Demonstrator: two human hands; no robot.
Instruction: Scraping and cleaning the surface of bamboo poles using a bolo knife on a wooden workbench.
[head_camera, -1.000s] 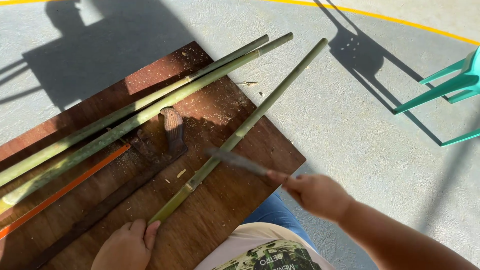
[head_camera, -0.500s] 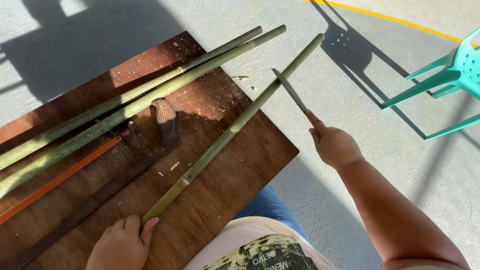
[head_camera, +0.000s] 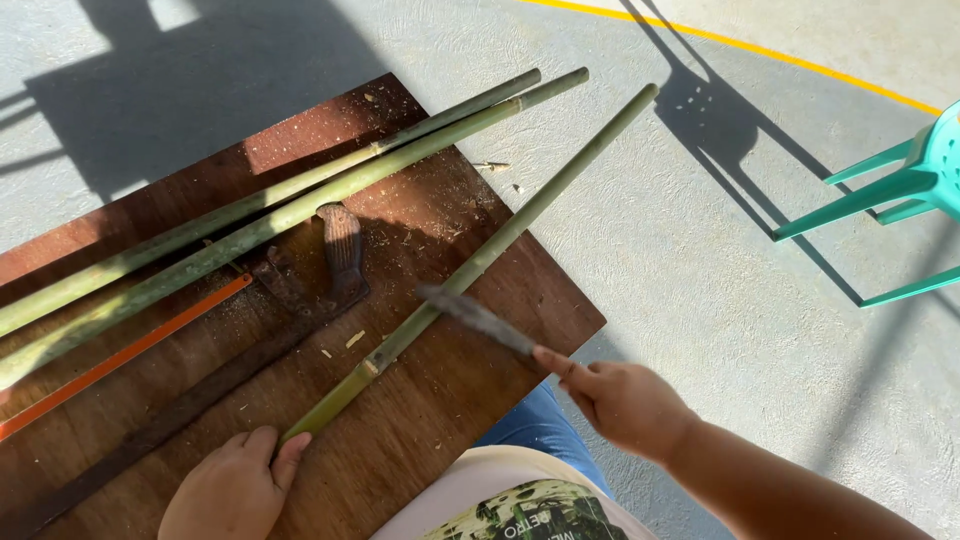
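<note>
While the long green bamboo pole (head_camera: 480, 262) lies across the brown wooden board (head_camera: 440, 420) toward one o'clock, your left hand (head_camera: 232, 490) grips its near end and your right hand (head_camera: 625, 405) clasps a blurred dark knife (head_camera: 478, 318) touching it.

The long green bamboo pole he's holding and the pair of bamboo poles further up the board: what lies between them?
In the head view, a dark worn tool with a ribbed handle lies there on the brown wooden board, amid small chips.

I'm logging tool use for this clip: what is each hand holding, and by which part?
The right hand grips a knife by its handle end; the left hand holds the near end of a green bamboo pole.
</note>
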